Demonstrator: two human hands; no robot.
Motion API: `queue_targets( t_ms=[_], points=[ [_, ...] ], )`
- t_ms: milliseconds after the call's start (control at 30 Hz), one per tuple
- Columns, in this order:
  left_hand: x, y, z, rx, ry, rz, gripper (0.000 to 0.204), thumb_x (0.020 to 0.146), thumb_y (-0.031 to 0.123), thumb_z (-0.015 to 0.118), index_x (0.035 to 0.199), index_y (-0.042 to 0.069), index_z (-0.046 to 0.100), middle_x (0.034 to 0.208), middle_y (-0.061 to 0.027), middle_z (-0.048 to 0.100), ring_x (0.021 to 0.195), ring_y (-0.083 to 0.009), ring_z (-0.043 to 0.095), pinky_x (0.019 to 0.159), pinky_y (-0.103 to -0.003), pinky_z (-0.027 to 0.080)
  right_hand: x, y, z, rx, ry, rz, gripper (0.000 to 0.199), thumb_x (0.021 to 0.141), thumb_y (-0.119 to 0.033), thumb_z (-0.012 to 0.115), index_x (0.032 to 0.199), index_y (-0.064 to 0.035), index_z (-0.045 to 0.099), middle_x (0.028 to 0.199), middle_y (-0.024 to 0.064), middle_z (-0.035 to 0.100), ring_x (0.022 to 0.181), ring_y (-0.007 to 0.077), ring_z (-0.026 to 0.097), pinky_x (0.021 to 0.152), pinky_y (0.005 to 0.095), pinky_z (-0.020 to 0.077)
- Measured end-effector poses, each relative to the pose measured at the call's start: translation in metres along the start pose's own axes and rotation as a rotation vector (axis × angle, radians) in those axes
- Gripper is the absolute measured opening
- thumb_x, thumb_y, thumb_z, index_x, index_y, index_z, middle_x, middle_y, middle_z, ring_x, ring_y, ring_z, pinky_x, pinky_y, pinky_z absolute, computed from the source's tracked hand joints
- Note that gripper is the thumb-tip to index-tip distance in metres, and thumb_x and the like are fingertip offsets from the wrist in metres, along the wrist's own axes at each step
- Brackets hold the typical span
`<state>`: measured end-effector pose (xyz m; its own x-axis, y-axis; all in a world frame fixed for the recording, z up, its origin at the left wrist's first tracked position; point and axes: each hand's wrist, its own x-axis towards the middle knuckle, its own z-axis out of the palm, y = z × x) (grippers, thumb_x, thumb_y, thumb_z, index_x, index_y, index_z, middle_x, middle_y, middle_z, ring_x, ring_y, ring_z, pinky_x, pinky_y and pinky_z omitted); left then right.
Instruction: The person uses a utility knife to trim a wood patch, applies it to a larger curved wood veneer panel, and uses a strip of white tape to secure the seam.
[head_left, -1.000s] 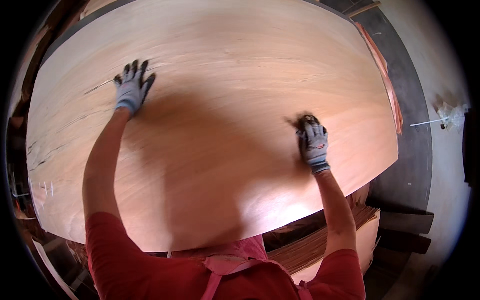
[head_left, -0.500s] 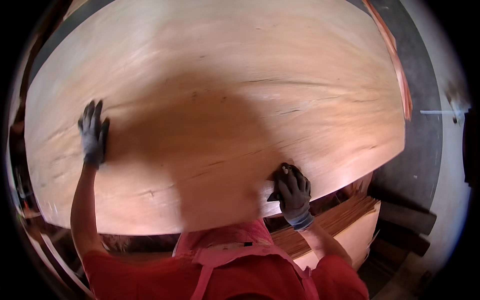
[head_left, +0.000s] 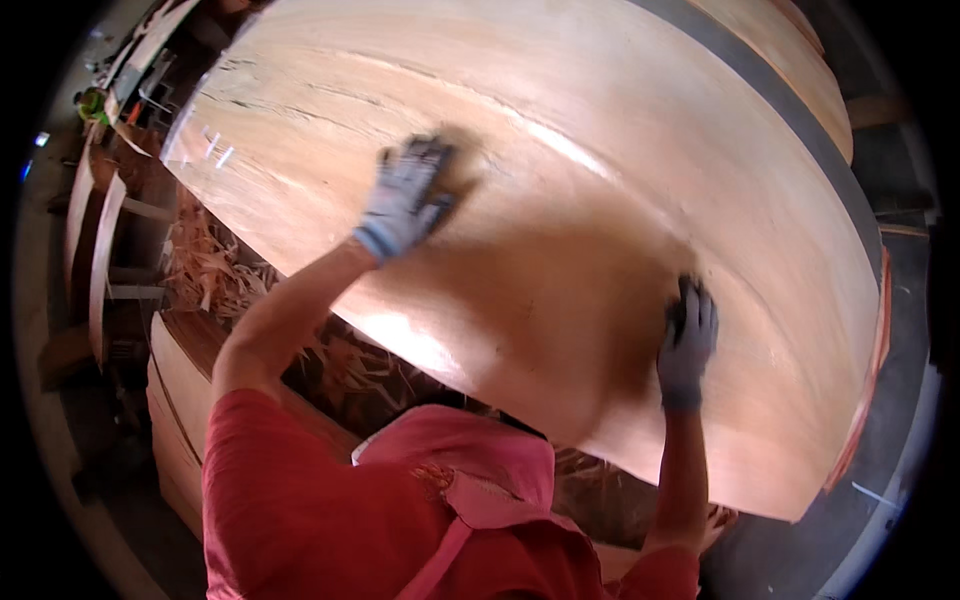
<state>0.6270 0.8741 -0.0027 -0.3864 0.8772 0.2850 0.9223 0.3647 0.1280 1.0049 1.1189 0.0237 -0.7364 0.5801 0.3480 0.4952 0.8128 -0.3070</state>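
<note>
A broad, pale wood veneer sheet spreads out in front of me, with long wrinkles and cracks running across it. My left hand, in a grey glove with dark fingertips, is over the sheet's left part, fingers spread and slightly blurred. Farther right, my right hand rests on the sheet in a similar glove. Its fingers are curled around something dark and small, mostly hidden by the glove. My shadow covers the wood between both hands.
Torn veneer scraps lie below the sheet's near left edge. A veneer stack stands at the lower left. Reddish veneer edges stick out at the right, beside grey floor. Curved wooden pieces stand far left.
My view has turned, so the sheet now slants down to the right. Against the sheet, my left hand lies at another spot. My right hand is farther from the near edge.
</note>
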Motion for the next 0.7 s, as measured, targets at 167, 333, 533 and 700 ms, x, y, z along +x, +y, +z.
queue_targets(
  t_ms=[167,333,533,700],
  points=[
    [-0.079,-0.086,-0.013,0.286,0.0,-0.255,0.073,0.096,0.052,0.044,0.157,0.022,0.018,0.163,-0.0071,0.017,0.15,-0.0323,0.014,0.118,-0.057,0.006,0.082,0.019,0.048,-0.246,0.021,-0.042,0.044,0.086,-0.012,0.06,0.13,-0.01,0.054,0.136,0.0096,0.053,0.127,0.031,0.047,0.102,0.0463,0.0386],
    [-0.097,-0.102,-0.009,0.239,-0.018,-0.385,0.068,0.096,0.054,0.045,0.155,0.026,0.024,0.161,-0.0048,0.021,0.148,-0.0317,0.018,0.117,-0.056,0.01,0.103,0.03,0.075,-0.4,-0.053,-0.053,0.046,0.082,-0.015,0.062,0.127,-0.0121,0.056,0.135,0.0078,0.054,0.124,0.0298,0.048,0.1,0.0473,0.0383],
    [-0.096,-0.095,-0.025,0.168,-0.049,-0.359,0.064,0.097,0.054,0.043,0.154,0.029,0.027,0.161,-0.0044,0.023,0.148,-0.0306,0.019,0.119,-0.054,0.007,0.099,0.024,0.048,-0.355,-0.139,-0.096,0.042,0.083,-0.013,0.062,0.124,-0.0109,0.058,0.133,0.0092,0.055,0.124,0.0319,0.048,0.099,0.0464,0.0394],
    [-0.105,-0.112,-0.008,0.215,0.132,-0.234,0.065,0.097,0.047,0.045,0.154,0.02,0.029,0.161,-0.0077,0.022,0.149,-0.0309,0.016,0.119,-0.052,0.008,0.103,0.005,0.052,-0.17,-0.014,-0.176,0.039,0.083,-0.014,0.065,0.121,-0.0074,0.057,0.133,0.0128,0.055,0.126,0.0344,0.048,0.102,0.0467,0.039]
  ],
)
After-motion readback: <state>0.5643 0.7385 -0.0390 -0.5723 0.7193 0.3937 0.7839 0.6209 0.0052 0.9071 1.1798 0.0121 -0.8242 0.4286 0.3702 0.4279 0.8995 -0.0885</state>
